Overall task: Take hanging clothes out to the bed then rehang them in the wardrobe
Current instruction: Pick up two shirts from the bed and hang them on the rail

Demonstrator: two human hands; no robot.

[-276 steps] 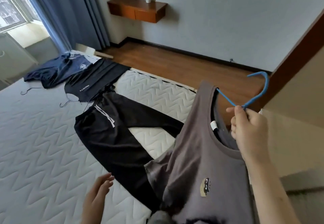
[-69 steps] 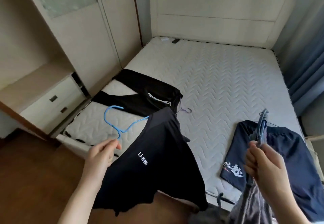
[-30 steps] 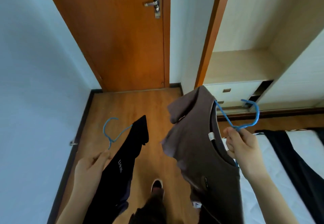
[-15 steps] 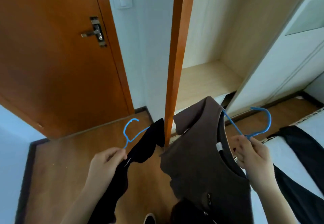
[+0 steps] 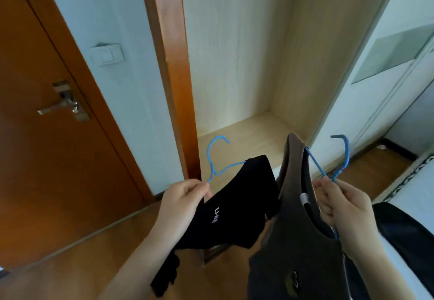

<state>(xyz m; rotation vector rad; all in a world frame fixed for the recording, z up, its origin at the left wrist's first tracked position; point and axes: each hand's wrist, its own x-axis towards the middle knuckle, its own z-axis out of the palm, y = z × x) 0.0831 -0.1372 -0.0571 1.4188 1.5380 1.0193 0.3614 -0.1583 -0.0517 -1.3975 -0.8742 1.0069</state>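
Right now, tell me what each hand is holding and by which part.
The left hand pinches the black T-shirt's blue wire hanger just below its hook. The right hand grips the grey-brown sleeveless top's blue hanger at its neck.

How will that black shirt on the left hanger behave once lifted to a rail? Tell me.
Probably floppy: the black shirt sags in folds below its blue hanger. Likely light, since the left hand holds it by fingertips alone. It hangs lopsided, so it may slip off.

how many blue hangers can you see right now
2: one blue hanger with the black shirt in the left hand, one with the brown shirt in the right hand.
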